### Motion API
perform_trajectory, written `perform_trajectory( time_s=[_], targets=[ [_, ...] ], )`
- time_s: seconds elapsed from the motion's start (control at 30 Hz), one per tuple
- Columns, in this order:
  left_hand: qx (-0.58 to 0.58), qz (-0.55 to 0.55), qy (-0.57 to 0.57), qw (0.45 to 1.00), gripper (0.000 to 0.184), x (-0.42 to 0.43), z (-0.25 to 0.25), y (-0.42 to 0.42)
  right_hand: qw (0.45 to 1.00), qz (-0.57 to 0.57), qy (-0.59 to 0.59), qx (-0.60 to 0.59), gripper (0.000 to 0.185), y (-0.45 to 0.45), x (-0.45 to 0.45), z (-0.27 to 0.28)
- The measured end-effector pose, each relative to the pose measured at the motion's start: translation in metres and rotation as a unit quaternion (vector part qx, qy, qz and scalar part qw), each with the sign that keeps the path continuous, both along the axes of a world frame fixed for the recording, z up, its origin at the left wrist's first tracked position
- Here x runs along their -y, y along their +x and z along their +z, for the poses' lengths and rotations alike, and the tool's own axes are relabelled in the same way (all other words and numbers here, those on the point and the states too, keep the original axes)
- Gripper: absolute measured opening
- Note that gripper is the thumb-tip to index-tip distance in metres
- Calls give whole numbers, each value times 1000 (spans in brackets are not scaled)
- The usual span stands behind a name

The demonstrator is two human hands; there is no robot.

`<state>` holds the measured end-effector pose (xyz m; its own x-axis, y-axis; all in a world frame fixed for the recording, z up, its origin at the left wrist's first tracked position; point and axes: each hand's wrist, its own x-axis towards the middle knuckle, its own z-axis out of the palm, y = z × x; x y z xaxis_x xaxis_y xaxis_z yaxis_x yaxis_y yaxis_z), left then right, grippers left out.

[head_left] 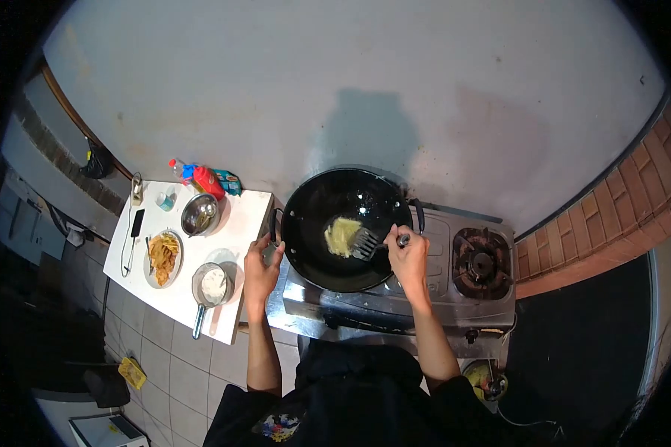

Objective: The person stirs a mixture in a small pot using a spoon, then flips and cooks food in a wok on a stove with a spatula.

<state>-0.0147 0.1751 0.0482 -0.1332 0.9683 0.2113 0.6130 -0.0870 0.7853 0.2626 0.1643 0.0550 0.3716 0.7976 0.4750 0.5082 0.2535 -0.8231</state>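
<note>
A black wok (313, 268) sits on the left side of a gas stove. In its bottom lies a pale yellow piece of food (342, 236) with a glossy, oily patch around it. My right hand (408, 261) is closed around the handle of a slotted spatula (364, 244), whose head touches the right edge of the food. My left hand (261, 272) is at the wok's left side, thumb and finger about the lower end of its loop handle (274, 222). The wok's right loop handle (418, 214) stands just beyond my right hand.
The stove's right burner (481, 264) is bare. On a white table (194, 252) to the left are a plate (173, 279) of fried food, a metal bowl (200, 214), a saucepan (203, 290) with white contents, a phone (138, 223), a red bottle (207, 181) and a cup (165, 201).
</note>
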Motion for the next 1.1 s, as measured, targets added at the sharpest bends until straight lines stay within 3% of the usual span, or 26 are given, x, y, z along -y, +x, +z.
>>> perform_trajectory(
  time_s=[0.27,0.7,1.1],
  targets=[
    [-5,-5,10,1000,47,-6,-9,-3,995,21,-63,-80,30,-6,6,16],
    [19,-3,-12,1000,45,-4,-5,-5,996,23,-58,-58,27,-5,6,12],
    [63,3,-8,998,34,-22,-9,-10,988,22,-66,139,26,3,8,72]
  ],
)
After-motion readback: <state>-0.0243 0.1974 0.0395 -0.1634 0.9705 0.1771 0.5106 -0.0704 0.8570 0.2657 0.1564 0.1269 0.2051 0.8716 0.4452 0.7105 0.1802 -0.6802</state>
